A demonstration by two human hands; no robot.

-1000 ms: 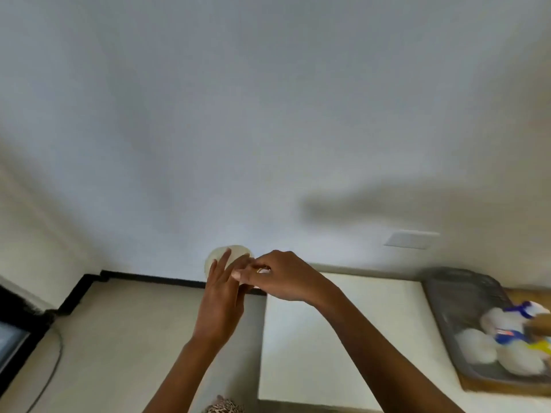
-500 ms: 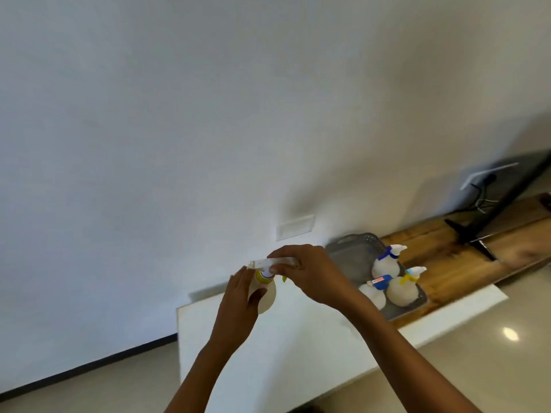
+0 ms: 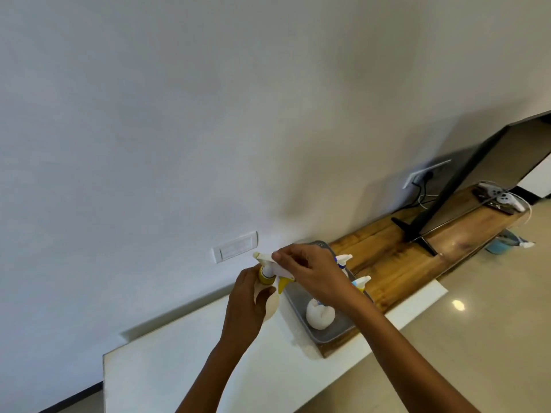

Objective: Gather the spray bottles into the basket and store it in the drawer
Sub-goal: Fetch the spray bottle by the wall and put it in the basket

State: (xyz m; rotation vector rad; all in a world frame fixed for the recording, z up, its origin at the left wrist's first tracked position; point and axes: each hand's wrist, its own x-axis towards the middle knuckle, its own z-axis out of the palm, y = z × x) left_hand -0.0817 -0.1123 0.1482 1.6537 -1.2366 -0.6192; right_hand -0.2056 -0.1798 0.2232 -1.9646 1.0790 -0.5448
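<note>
Two hands share one white round-bodied spray bottle with yellow collar (image 3: 266, 278): left hand (image 3: 249, 305) wraps its body, right hand (image 3: 310, 274) pinches its nozzle, just beside the grey plastic basket (image 3: 331, 332) at the white counter's (image 3: 167, 365) far edge. Next, probably lower it in beside the others.

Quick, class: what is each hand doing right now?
Left hand: closed around the body of the spray bottle.
Right hand: closed on that bottle's white spray head.

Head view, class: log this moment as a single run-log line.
left hand: holds yellow-collared spray bottle | right hand: on its trigger head | basket: holds other bottles | drawer: not visible
</note>
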